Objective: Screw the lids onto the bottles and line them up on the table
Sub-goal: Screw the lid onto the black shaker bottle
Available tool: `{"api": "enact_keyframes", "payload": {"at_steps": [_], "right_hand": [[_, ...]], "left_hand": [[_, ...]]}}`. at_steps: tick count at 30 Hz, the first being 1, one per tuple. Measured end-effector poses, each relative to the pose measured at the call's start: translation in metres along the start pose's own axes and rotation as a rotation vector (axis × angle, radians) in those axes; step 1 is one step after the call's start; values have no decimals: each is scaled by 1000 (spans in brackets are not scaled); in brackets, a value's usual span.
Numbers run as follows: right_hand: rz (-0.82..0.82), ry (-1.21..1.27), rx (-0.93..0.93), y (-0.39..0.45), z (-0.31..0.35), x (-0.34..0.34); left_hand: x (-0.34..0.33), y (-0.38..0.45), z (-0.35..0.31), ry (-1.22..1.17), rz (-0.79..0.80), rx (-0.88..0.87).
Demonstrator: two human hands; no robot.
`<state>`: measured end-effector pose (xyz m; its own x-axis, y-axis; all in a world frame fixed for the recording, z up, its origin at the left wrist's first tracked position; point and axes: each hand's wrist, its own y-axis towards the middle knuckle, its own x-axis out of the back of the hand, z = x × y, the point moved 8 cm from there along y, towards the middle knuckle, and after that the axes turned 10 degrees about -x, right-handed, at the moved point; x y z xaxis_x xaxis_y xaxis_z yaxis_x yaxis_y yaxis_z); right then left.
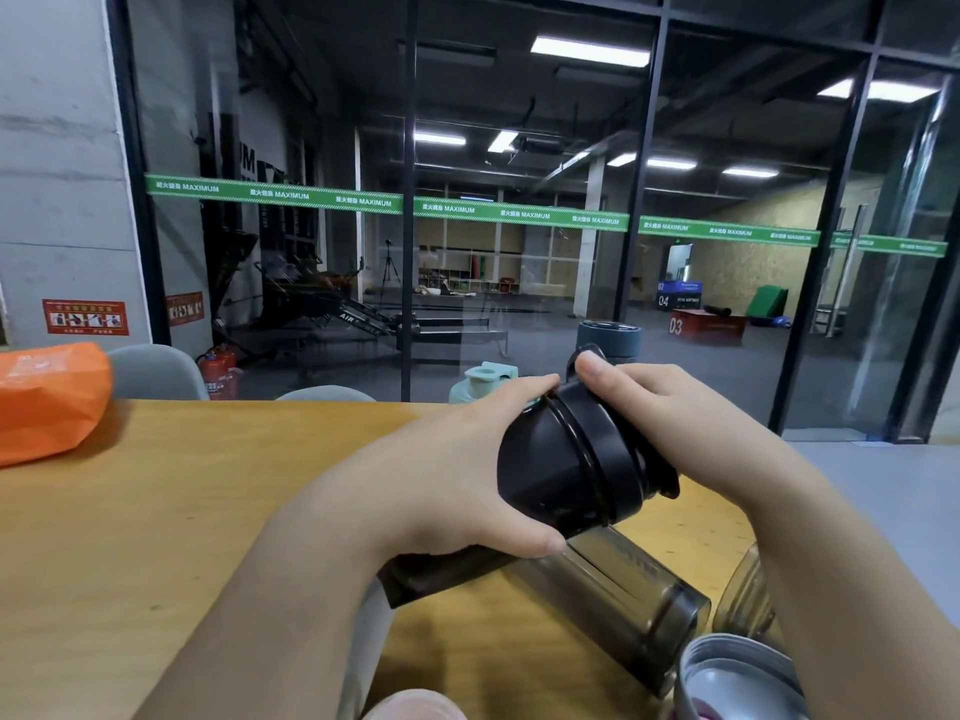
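I hold a black bottle tilted above the wooden table, its top pointing up and right. My left hand grips the bottle's body, thumb underneath. My right hand grips the black lid seated on the bottle's mouth. A smoky transparent bottle lies on its side just below. A mint-green lidded bottle and a grey-blue lidded bottle stand upright at the far table edge behind my hands.
An orange bag lies at the table's far left. A grey open container and another clear bottle sit at the lower right near the table edge. Chair backs stand beyond the table, then a glass wall.
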<state>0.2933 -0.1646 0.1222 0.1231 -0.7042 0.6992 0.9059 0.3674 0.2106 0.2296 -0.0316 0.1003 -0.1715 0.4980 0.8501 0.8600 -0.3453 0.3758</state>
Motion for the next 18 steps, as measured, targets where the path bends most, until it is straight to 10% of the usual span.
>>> {"api": "enact_keyframes", "payload": {"at_steps": [18], "right_hand": [[143, 168, 271, -12, 19, 3]], "left_hand": [[36, -16, 21, -91, -207, 100]]}}
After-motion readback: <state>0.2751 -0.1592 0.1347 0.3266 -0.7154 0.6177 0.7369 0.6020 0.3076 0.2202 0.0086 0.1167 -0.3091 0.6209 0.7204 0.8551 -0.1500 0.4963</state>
